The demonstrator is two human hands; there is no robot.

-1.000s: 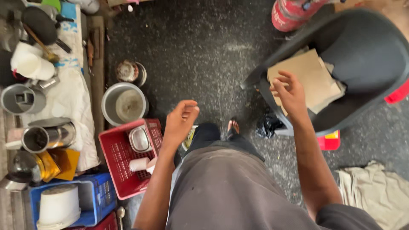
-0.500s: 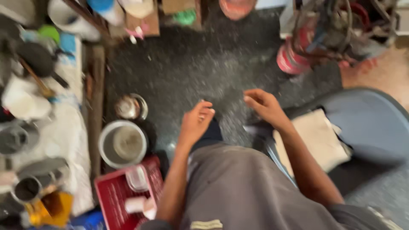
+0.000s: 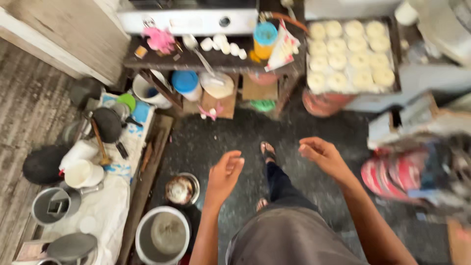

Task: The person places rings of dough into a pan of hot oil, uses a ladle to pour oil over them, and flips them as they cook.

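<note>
Now both hands hang loose-fingered and hold nothing over the dark floor (image 3: 230, 132), the right hand (image 3: 321, 156) off the grey chair's cardboard it touched earlier. Left hand (image 3: 224, 172) hovers nearest the small metal bowl (image 3: 181, 189), at its nine o'clock.

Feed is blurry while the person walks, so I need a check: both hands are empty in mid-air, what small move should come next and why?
Probably one more step toward the tray of dough rounds. The left hand and right hand hang open and hold nothing, one sandalled foot is already forward on the dark floor, and the tray lies ahead, out of reach.
</note>
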